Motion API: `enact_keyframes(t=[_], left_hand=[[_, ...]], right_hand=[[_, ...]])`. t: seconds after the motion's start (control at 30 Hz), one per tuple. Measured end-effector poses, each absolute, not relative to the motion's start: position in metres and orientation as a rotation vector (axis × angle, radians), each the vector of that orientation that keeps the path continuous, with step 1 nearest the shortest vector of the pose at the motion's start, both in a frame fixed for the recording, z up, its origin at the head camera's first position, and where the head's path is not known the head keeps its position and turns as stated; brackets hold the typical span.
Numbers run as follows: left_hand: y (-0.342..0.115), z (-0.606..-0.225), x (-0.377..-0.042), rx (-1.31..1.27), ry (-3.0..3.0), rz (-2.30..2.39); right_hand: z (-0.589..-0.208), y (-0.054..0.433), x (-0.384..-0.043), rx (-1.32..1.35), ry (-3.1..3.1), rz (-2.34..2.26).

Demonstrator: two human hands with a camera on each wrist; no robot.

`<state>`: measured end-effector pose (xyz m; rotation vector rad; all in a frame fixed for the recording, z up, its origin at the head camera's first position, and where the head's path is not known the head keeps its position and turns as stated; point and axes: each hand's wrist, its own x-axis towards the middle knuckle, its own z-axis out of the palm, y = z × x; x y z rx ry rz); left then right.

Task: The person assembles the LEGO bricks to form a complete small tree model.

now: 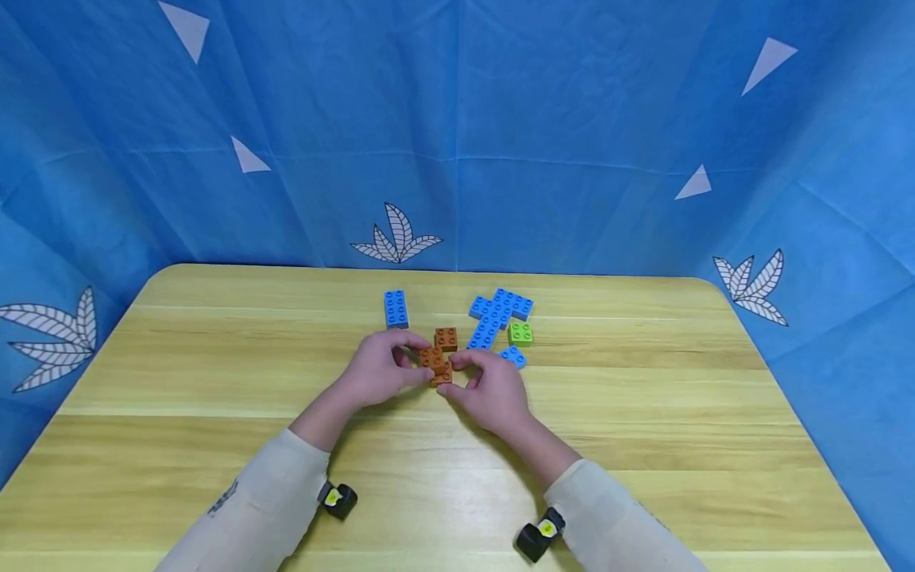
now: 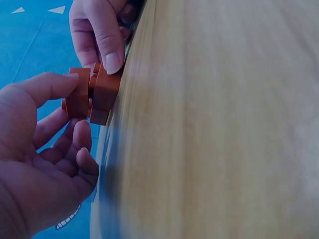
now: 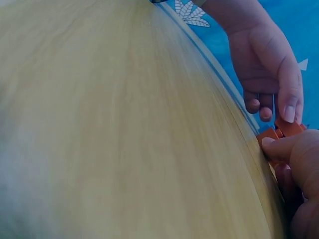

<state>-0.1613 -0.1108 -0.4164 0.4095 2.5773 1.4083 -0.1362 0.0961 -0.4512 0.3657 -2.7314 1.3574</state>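
Observation:
Near the middle of the table, my left hand (image 1: 375, 369) pinches an orange-brown toy building brick (image 1: 431, 359) between thumb and fingers. Just beneath and partly covered by it is a lower orange-brown brick (image 1: 445, 376), pinched by my right hand (image 1: 495, 389). In the left wrist view the upper brick (image 2: 78, 94) sits offset against the lower brick (image 2: 106, 89), tilted slightly; whether the studs are fully pressed in, I cannot tell. Another orange-brown brick (image 1: 446, 339) lies just behind the hands. Fingers hide part of both bricks in the right wrist view.
Behind my right hand lies a cross-like group of blue bricks (image 1: 493, 318), with a lime green brick (image 1: 520, 334) and a small blue brick (image 1: 513, 356) beside it. A long blue brick (image 1: 396, 309) lies behind my left hand. The wooden table (image 1: 643, 445) meets a blue curtain (image 1: 572, 143).

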Motion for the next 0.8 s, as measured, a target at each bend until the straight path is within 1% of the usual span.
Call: enact_keyframes(t=[0.23, 0.37, 0.63, 0.8], left_hand=[[-0.108, -0.416, -0.161, 0.5, 2.555, 1.375], [-0.108, -0.415, -0.163, 0.599, 2.583, 1.329], [-0.107, -0.41, -0.169, 0.813, 2.655, 1.142], [-0.106, -0.406, -0.17, 0.872, 2.679, 1.025]], right_hand=[[-0.452, 0.095, -0.137, 0.354, -2.729, 1.348], [-0.451, 0.095, -0.137, 0.34, -2.733, 1.354], [-0.45, 0.095, -0.137, 0.34, -2.745, 1.337], [-0.45, 0.095, -0.136, 0.34, -2.762, 1.336]])
